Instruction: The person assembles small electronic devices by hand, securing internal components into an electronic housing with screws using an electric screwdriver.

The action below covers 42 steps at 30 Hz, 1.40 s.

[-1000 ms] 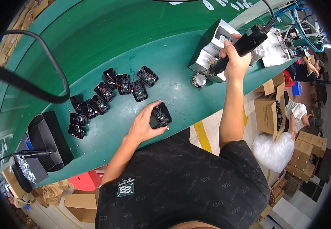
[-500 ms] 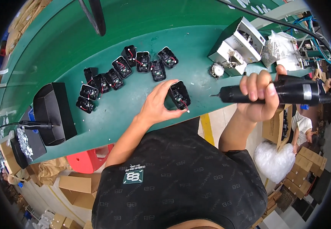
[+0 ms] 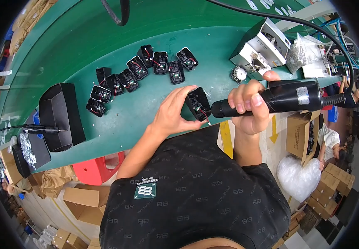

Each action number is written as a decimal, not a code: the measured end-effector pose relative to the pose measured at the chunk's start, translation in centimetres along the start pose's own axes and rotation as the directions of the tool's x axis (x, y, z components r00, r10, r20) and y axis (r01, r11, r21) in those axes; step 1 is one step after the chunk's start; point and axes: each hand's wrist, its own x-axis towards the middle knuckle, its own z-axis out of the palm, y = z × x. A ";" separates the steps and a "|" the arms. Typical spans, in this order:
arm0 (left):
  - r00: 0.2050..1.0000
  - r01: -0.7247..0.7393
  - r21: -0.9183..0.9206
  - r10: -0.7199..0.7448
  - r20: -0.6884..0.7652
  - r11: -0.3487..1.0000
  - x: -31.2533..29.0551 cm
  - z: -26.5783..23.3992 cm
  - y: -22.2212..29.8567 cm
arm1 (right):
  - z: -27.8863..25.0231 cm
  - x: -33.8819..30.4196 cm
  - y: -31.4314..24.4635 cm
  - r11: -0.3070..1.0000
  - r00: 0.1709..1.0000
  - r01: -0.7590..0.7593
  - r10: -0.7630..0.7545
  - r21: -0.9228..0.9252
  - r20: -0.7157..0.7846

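My left hand (image 3: 172, 111) is closed round a black plastic housing (image 3: 197, 103), its open side turned up toward me. Inside the housing a small circuit board shows, and a red wire with a white plug hangs over its near edge. In my right hand (image 3: 249, 104) is a black electric screwdriver (image 3: 289, 99), held level with its nose pointing left. The nose is right beside the housing; its bit is hidden, so I cannot tell whether it touches. Farther back on the green bench (image 3: 134, 112) lie several similar housings (image 3: 137, 68) with red wires.
A screw feeder (image 3: 257, 50) stands at the back right, with a round metal part (image 3: 238, 74) beside it and a bag of small parts (image 3: 299, 54). At left are a black bin (image 3: 59, 120) and a second screwdriver (image 3: 42, 129). A cable (image 3: 287, 17) hangs overhead.
My right hand has brought the screwdriver left and slightly down, up to the housing. My left hand keeps its hold. The view has shifted a little.
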 end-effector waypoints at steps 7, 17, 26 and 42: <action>1.000 0.018 0.007 -0.018 -0.008 1.000 -0.1 0.1 0.4 | 0.1 -0.4 0.5 0.998 1.000 0.002 -0.003 -0.064 -0.020; 0.998 0.065 -0.027 -0.066 -0.022 0.997 0.1 0.0 0.9 | 0.1 -0.5 0.2 0.994 1.000 0.020 -0.017 -0.103 0.025; 0.999 0.042 -0.027 -0.043 -0.013 0.999 -0.1 0.0 0.8 | 0.2 -0.4 -0.1 0.999 0.998 0.045 -0.044 0.022 -0.041; 0.924 -0.091 -0.326 0.202 0.325 0.941 -0.2 -0.4 1.1 | -0.6 -0.1 -1.7 0.994 0.994 0.092 -0.088 0.052 -0.069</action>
